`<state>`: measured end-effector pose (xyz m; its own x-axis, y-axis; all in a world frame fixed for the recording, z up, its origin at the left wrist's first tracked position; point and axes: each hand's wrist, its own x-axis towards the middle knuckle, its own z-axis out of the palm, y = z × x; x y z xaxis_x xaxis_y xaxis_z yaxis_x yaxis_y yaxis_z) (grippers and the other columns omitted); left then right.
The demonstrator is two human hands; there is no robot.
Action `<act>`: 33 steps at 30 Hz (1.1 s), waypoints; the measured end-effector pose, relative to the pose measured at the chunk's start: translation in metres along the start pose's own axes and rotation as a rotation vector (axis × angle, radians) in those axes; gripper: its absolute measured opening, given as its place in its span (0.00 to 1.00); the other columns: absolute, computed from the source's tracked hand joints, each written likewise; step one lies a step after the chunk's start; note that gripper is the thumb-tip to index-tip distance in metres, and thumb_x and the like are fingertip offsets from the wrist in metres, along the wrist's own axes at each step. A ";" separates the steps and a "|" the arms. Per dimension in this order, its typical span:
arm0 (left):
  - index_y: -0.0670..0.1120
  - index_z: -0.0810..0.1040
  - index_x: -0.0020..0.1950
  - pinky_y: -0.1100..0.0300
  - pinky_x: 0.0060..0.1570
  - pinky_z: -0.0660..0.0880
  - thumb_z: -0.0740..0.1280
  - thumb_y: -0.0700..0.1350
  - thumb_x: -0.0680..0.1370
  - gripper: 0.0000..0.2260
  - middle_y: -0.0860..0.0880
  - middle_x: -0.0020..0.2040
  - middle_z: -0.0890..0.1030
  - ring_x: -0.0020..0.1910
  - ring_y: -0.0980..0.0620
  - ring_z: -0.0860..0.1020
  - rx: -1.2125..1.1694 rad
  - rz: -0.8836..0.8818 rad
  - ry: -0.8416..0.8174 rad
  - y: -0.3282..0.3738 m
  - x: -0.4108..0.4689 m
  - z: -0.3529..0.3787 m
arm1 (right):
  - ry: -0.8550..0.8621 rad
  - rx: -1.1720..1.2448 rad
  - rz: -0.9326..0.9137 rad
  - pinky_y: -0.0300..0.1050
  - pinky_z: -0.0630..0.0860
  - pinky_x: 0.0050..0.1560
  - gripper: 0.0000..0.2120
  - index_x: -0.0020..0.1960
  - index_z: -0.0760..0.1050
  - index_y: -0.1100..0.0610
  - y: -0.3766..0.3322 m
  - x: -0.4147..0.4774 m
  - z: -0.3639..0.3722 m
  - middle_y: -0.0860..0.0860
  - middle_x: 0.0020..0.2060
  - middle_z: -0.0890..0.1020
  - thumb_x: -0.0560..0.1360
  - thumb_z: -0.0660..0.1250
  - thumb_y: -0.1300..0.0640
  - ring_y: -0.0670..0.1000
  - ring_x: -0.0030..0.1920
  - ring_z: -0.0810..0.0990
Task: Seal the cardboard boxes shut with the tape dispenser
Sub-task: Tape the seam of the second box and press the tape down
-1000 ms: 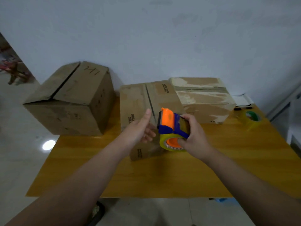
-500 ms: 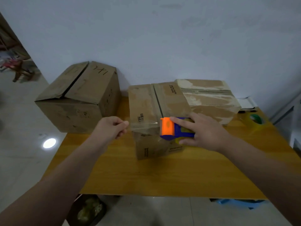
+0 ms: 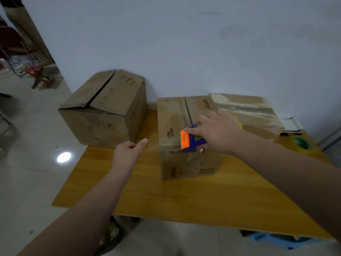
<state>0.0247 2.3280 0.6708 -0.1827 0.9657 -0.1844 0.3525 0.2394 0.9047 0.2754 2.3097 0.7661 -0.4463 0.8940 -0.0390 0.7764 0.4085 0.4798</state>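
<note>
The middle cardboard box (image 3: 173, 117) stands on the wooden table (image 3: 184, 196), its top flaps closed along a centre seam. My right hand (image 3: 219, 133) grips the orange and blue tape dispenser (image 3: 191, 142) and holds it against the box's front top edge, forefinger laid along its top. My left hand (image 3: 129, 153) hovers left of the box with fingers curled, pinching the end of a faint strip of clear tape (image 3: 153, 145) that runs to the box. A larger box (image 3: 103, 108) stands at the left with its top seam gaping. A third box (image 3: 247, 111), with torn tape on it, lies behind my right hand.
A spare tape roll with a green core (image 3: 301, 144) lies at the table's right end, near a white object (image 3: 291, 124) and a black pen (image 3: 289, 133). A blue stool (image 3: 273, 239) sits under the table. The wall is close behind the boxes.
A second ago I held the dispenser in the air with my left hand at its tape. The tape has since been drawn out leftward and the dispenser brought down onto the box's front top edge.
</note>
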 end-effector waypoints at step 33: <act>0.43 0.76 0.37 0.62 0.26 0.65 0.65 0.64 0.73 0.23 0.49 0.30 0.74 0.28 0.53 0.69 0.013 -0.483 -0.344 -0.022 0.020 0.043 | -0.162 0.067 0.020 0.51 0.68 0.53 0.30 0.73 0.58 0.37 -0.008 0.020 -0.004 0.51 0.58 0.72 0.74 0.62 0.35 0.57 0.57 0.73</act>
<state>0.0524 2.3463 0.6306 -0.0182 0.7234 -0.6902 0.3150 0.6593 0.6827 0.2584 2.3240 0.7655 -0.3568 0.9179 -0.1735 0.8151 0.3966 0.4223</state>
